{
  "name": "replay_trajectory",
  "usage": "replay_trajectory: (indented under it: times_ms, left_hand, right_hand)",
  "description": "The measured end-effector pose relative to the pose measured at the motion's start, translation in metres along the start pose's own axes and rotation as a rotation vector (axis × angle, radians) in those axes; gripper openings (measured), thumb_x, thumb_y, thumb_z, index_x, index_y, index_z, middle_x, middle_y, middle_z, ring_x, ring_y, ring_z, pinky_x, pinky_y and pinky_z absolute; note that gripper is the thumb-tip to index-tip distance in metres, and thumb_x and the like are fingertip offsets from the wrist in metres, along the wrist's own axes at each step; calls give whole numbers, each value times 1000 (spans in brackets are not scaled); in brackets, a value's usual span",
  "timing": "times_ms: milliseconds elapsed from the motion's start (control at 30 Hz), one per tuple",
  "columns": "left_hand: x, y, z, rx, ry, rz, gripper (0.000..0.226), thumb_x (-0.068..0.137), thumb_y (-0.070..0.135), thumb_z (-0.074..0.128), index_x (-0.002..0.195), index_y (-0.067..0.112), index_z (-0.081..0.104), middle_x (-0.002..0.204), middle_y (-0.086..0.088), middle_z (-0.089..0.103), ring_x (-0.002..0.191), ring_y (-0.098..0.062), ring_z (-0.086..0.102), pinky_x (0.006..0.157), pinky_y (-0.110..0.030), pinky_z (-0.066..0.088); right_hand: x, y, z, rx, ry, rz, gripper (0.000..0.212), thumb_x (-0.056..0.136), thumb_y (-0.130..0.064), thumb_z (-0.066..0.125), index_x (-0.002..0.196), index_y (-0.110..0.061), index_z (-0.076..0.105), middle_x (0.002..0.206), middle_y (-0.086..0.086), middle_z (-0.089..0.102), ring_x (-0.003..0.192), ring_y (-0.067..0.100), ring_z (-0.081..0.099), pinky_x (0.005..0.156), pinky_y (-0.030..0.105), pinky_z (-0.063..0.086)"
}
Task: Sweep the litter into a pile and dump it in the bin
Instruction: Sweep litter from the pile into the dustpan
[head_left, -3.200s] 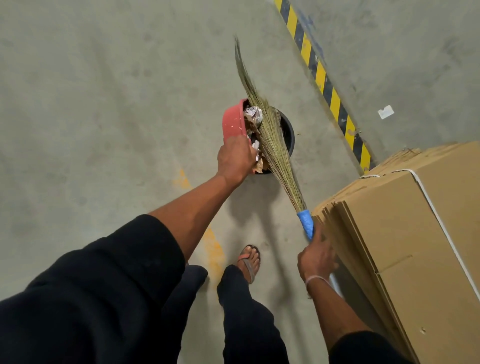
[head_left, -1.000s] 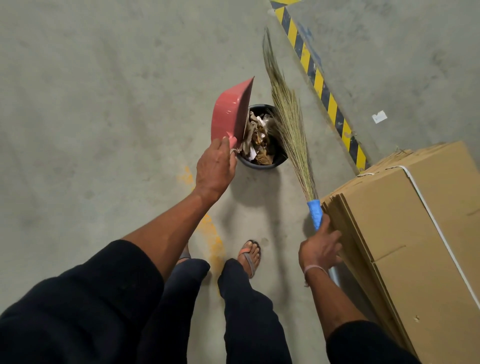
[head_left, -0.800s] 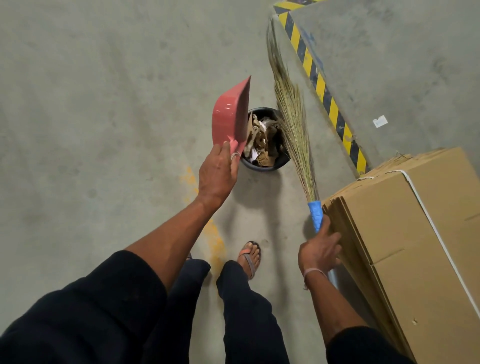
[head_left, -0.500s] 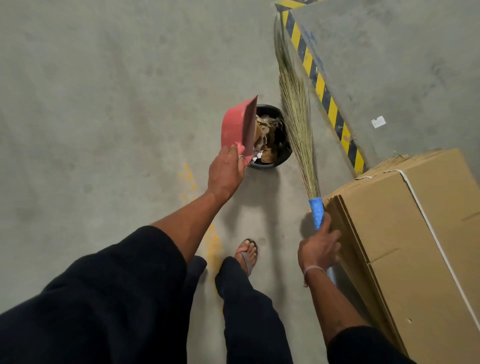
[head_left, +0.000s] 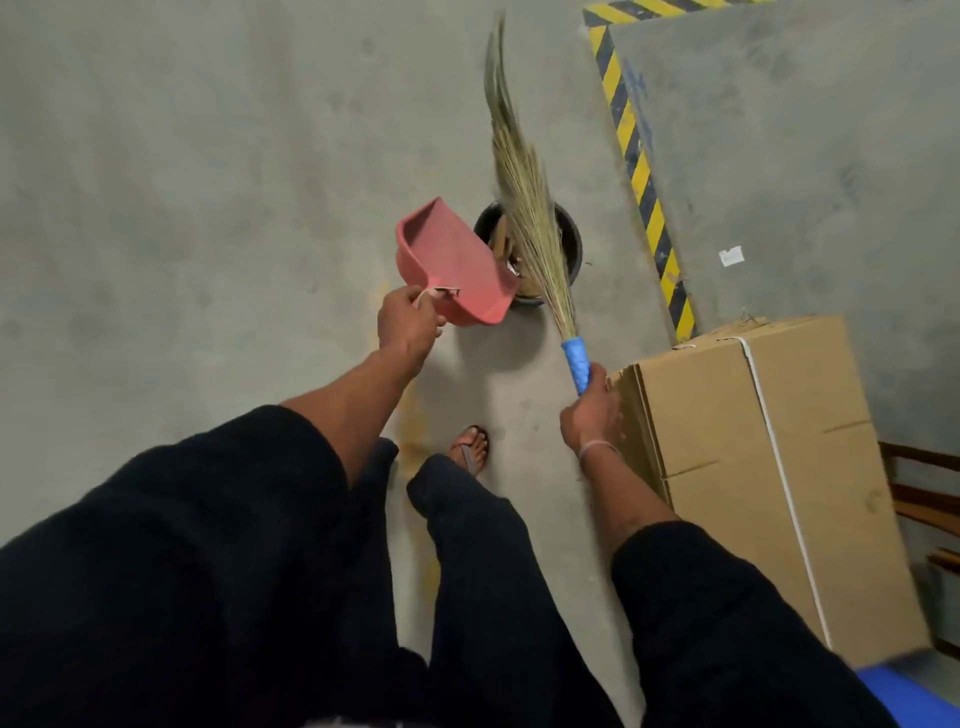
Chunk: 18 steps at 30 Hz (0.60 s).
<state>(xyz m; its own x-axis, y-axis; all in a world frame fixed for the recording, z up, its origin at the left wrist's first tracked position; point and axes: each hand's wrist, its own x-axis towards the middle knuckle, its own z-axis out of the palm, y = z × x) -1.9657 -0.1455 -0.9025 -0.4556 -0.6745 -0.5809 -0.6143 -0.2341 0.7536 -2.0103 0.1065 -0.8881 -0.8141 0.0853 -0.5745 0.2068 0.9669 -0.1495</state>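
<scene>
The left hand (head_left: 408, 325) grips the handle of the pink dustpan (head_left: 449, 265), held tilted just left of the black bin (head_left: 569, 244). The right hand (head_left: 592, 415) is curled round the blue grip of the grass broom (head_left: 530, 208), whose bristles cross over the bin's mouth. Litter (head_left: 501, 244) lies inside the bin, though it is mostly hidden. A cardboard box (head_left: 769, 467) stands beside the right hand, near striped floor tape (head_left: 641, 171)
</scene>
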Motion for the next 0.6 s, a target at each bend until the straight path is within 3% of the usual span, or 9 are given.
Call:
replay_trajectory:
  times_ms: [100, 267, 400, 600]
  left_hand:
    - [-25, 3, -17, -94, -6, -62, 24, 96, 21, 62, 110, 5, 72, 75, -4, 68, 61, -12, 62, 56, -26, 52]
    - [-69, 3, -58, -217, 12, -167, 13, 98, 10, 56, 90, 7, 65, 64, -3, 57, 57, -16, 54, 44, -22, 39]
    - [-103, -11, -103, -264, 57, -194, 17, 100, 10, 50, 92, 7, 64, 71, -4, 56, 54, -11, 52, 42, -19, 36]
    - [-151, -51, -173, -366, 174, -248, 25, 103, 14, 45, 107, 3, 67, 86, -7, 62, 60, -10, 57, 49, -20, 41]
  right_hand:
    - [-9, -6, -16, -4, -80, -90, 60, 88, -8, 51, 142, -31, 37, 112, 19, 57, 96, 40, 59, 81, 44, 51]
    - [-43, -16, -52, 12, -188, -200, 52, 88, -12, 51, 138, -24, 44, 102, 15, 60, 85, 33, 55, 71, 32, 39]
    - [-65, -25, -65, -18, -237, -277, 47, 92, -28, 55, 138, -28, 43, 104, 8, 62, 91, 32, 59, 75, 34, 40]
    - [-113, -52, -61, -135, -280, -440, 42, 99, -37, 53, 138, -23, 48, 110, 8, 63, 88, 28, 58, 76, 33, 40]
